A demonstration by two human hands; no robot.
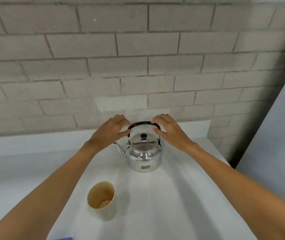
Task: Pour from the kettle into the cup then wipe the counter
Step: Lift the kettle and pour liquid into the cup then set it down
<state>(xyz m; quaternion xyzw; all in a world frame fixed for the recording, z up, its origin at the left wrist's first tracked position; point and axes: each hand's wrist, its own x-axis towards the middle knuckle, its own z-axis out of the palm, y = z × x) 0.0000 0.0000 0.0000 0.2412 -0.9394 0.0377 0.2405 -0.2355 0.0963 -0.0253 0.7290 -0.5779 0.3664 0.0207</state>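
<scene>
Blue scrap (65,238): at the very bottom edge, only a sliver in view; prob. the wiping cloth, can't tell for sure. Sits close to the body, handy for the wipe step later.
Cup (102,200): tan, upright on the white counter (181,196), nearest task item, front-left of the kettle & apart from it. Mouth open upward; looks nearly empty, a pale patch at the bottom. Placed on the spout side, so the pour needs only a short carry + tilt.
Kettle (144,154): shiny metal, standing flat on the counter, mid-depth, lid on w/ dark knob (143,137). Spout (119,148) points left, toward the cup side.
Handle (143,124): black bail, raised upright over the lid, so it can be gripped from above.
Left hand (110,131): at the left end of the handle, fingers curled narrow, thumb under & fingertips (127,121) over the bar; looks like it's touching, not fully wrapped.
Right hand (168,129): mirrors it at the right end, fingers half-closed around the bar, light pinch rather than a fist.
Why two hands: prob. steadying the bail upright before one hand takes the weight. Judgement only.
Stage: pour not begun, kettle not lifted; wipe step untouched.
Risk: lid is loose-fit by the look, could slip on a steep tilt.
Wall (138,66): grey brick behind the counter, right at the back.
</scene>
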